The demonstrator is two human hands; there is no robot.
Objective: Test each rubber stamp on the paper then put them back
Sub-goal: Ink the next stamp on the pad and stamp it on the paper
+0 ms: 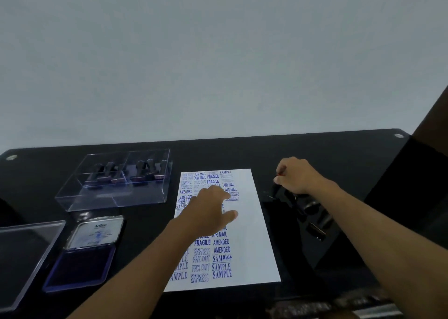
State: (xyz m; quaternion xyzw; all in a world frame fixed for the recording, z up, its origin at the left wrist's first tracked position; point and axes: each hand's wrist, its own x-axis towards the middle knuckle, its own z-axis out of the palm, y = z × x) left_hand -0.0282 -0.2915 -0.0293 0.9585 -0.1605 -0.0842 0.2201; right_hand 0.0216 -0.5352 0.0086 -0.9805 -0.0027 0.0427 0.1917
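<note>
Under right hand, stamp unclear.

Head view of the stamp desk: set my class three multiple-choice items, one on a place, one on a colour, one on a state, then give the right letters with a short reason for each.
1. Where does the open ink pad lie relative to the paper?
A. to its left
B. to its right
C. on top of it

2. What colour are the stamped words on the paper?
A. red
B. blue
C. green

3. How does the left hand meet the paper?
A. it crumples a corner
B. it lifts the sheet off the table
C. it rests on the sheet with fingers fairly straight

Answers:
1 A: the pad sits left of the sheet, in front of the clear box.
2 B: words such as SAMPLE and FRAGILE read in blue ink.
3 C: the hand lies over the flat sheet, while the right hand is curled over the dark tray.
</note>
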